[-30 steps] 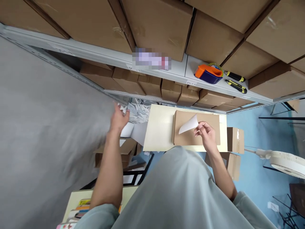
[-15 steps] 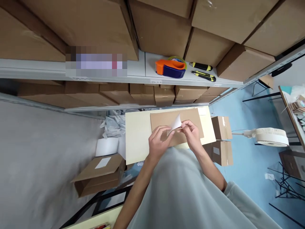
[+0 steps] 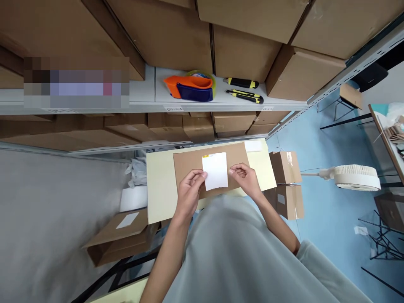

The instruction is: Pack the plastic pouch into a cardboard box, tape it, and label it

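Observation:
A white label (image 3: 216, 171) with a small yellow mark at its top left corner is spread out above a flat brown cardboard piece (image 3: 186, 162). My left hand (image 3: 191, 189) pinches the label's left edge between thumb and forefinger. Just off the label's right edge is my right hand (image 3: 247, 180), thumb and forefinger closed together. Whether anything thin sits between those fingertips cannot be made out. Beneath the cardboard is a pale yellow tabletop (image 3: 160, 185), with a white paper stack (image 3: 253, 146) at its far right.
Above the table, a shelf (image 3: 148, 99) carries cardboard boxes, an orange and blue tape dispenser (image 3: 192, 88) and two box cutters (image 3: 243, 90). An open carton (image 3: 123, 235) is at left. Two boxes (image 3: 288, 185) and a white fan (image 3: 356, 177) stand at right.
The label, folded up between both hands before, now lies open and flat with its face visible. My hands have moved apart, the right one off the label. The view has shifted to the right.

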Tool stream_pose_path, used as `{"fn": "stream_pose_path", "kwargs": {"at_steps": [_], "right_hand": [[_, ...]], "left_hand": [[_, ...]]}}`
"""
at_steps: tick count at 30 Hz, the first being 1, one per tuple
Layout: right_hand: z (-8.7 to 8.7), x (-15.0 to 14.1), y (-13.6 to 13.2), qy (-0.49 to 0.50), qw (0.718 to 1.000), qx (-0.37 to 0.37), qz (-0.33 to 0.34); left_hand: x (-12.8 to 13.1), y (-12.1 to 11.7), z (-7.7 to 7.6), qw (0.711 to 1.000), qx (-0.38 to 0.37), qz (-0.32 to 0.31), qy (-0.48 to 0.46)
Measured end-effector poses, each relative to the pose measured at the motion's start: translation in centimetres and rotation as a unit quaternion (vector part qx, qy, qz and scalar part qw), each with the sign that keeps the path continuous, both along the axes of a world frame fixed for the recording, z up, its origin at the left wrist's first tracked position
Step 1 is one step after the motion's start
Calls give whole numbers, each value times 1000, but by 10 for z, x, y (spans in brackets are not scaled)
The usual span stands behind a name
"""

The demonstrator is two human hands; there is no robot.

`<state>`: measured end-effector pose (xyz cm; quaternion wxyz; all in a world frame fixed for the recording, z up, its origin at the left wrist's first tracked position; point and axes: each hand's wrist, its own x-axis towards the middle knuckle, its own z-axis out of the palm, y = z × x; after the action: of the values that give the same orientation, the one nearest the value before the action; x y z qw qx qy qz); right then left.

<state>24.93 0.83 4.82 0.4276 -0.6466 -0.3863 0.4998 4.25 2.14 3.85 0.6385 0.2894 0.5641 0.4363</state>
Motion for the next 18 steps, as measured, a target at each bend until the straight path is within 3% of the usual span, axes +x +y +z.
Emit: {"fn": "stream_pose_path", "kwargs": {"at_steps": [8,18], "right_hand": [[-8,18,-5,34,999,-10,33],[-6,28,-11,-2,999,10,39]], "left_hand": [[25,-10,2,999,-25,-7,-29],[33,-19,-19,978,83,13,192]]}}
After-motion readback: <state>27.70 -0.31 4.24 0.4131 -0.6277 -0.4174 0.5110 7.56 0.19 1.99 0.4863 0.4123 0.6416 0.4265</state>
